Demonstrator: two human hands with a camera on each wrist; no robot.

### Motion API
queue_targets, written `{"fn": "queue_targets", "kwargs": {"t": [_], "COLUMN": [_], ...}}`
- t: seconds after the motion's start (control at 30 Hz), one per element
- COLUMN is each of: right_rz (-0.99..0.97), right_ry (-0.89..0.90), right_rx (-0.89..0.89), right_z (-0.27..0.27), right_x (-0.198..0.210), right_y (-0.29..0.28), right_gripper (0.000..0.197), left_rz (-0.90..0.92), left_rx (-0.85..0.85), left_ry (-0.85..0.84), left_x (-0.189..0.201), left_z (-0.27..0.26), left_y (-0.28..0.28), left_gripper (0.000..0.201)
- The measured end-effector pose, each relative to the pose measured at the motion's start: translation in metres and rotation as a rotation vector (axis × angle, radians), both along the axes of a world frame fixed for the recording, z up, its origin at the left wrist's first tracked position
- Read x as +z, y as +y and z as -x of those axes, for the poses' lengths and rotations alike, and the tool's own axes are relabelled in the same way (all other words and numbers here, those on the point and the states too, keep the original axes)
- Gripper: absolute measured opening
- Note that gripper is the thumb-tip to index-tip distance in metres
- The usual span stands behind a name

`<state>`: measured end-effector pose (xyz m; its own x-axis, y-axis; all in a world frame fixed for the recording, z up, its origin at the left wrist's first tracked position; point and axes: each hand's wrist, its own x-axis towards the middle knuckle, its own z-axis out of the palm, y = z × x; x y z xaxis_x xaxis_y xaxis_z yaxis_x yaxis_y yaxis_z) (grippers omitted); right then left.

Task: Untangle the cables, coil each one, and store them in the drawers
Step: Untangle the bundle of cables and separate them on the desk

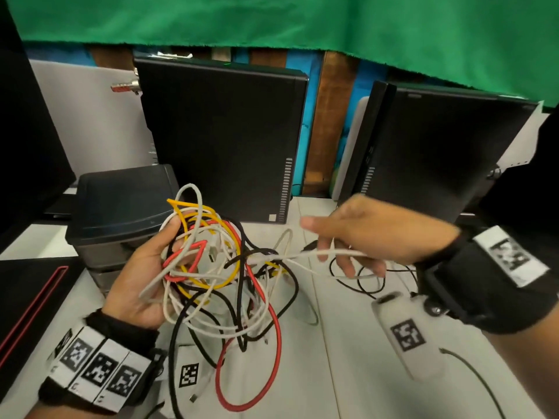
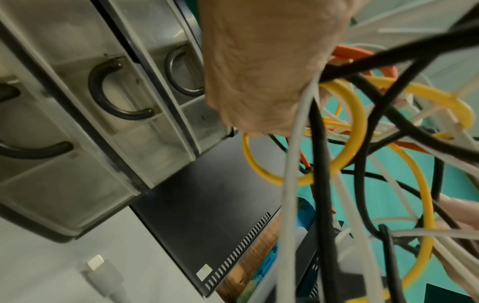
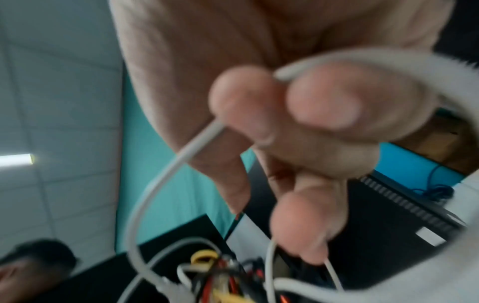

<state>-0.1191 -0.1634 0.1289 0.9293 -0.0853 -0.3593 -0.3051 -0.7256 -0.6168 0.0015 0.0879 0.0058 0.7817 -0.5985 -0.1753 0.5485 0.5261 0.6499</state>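
Observation:
My left hand, palm up, grips a tangle of cables just above the table: white, yellow, red and black strands knotted together. A red loop and black loops hang from it down to the tabletop. My right hand is to the right of the tangle, its fingers curled round a white cable that runs taut from the knot. In the right wrist view that white cable passes between the fingertips. The grey drawer unit stands behind my left hand, its drawers closed.
Two black computer cases stand upright at the back of the white table. A thin black cable lies under my right hand. A white USB plug rests on the table near the drawers. A black, red-trimmed case lies at the left.

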Motion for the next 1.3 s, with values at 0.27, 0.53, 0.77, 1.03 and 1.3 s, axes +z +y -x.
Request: {"fn": "queue_targets", "kwargs": {"t": [0.27, 0.53, 0.77, 1.03, 1.3], "right_rz": [-0.05, -0.44, -0.659, -0.748, -0.762], "right_ry": [-0.14, -0.556, -0.687, -0.789, -0.849], "right_rx": [-0.114, -0.478, -0.548, -0.696, -0.808], "right_z": [-0.023, -0.03, -0.022, 0.0, 0.022], "right_x": [-0.047, -0.022, -0.003, -0.01, -0.011], "right_y": [0.027, -0.008, -0.051, -0.082, -0.111], "right_gripper": [0.03, 0.018, 0.019, 0.02, 0.022], "left_rz": [0.108, -0.038, -0.108, -0.081, -0.166], "left_rx": [-0.096, 0.064, 0.097, 0.095, 0.129], "left_ry": [0.013, 0.096, 0.098, 0.054, -0.054], "left_x": [0.002, 0.013, 0.017, 0.017, 0.022], "left_z": [0.005, 0.01, 0.011, 0.014, 0.019], "left_y": [-0.002, -0.009, -0.008, -0.009, -0.01], "left_gripper": [0.05, 0.028, 0.035, 0.042, 0.047]}}
